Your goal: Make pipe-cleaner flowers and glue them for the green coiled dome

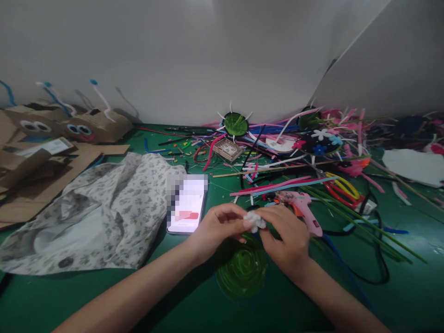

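You have a small white fuzzy flower (255,221) — it looks like a curled pipe-cleaner piece, though it is too small to be sure — pinched between both hands just above the green table (409,286). Your left hand (217,227) grips it with thumb and fingertips from the 9 o'clock side; your right hand (286,233) closes on it from 3 o'clock, fingers bent around its edge.

Directly under the hands, at 6 o'clock, lies a green coiled disc (241,270). At 9 o'clock, just beside your left hand, a phone (186,203) lies face up with its screen lit, and further that way a floral cloth (93,217) is spread out. At 2 o'clock, near your right hand, rests a pink glue gun (301,206), with red-and-yellow-handled scissors (342,188) beyond it. At 12 o'clock, against the white wall, a second green disc with white spikes (235,123) stands amid a tangle of coloured pipe cleaners (277,185) — and at 10 o'clock sit cardboard figures with googly eyes (55,125).
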Demonstrator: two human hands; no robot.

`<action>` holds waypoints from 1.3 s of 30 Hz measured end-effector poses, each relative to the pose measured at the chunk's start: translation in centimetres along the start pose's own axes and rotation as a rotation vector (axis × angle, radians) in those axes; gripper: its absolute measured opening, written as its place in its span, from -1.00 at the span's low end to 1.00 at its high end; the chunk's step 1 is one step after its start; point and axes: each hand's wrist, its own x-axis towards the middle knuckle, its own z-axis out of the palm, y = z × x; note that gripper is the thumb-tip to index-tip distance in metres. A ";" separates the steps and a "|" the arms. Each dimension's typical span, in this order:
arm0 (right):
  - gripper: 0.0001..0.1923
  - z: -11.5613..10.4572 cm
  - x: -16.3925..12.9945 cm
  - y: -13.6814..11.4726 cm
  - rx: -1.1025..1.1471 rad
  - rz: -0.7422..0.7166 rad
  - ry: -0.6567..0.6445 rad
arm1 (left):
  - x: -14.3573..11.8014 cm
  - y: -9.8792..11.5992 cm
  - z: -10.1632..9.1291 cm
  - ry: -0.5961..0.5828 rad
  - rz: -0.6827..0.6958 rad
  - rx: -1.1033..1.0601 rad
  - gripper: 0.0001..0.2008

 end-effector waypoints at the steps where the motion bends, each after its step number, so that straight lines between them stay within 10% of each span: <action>1: -0.78 0.0 0.0 -0.1 0.040 0.062 -0.001 | 0.0 0.1 0.0 0.010 0.011 0.025 -0.75; 13: -0.84 -0.8 1.1 0.7 0.307 0.335 -0.285 | -0.7 2.5 -0.2 0.073 0.204 0.619 -0.78; 23: -0.90 -0.8 1.4 -0.1 0.385 0.462 -0.449 | -0.1 2.2 -0.7 0.145 0.248 0.519 -0.80; 32: -0.85 -0.3 -0.8 -2.6 -0.410 -0.014 -0.403 | 0.7 0.8 -1.3 0.256 0.229 0.539 -0.82; 39: -0.84 -2.1 0.6 -2.4 -0.445 -0.130 -0.358 | 0.5 1.4 -1.4 0.020 0.145 0.703 -0.92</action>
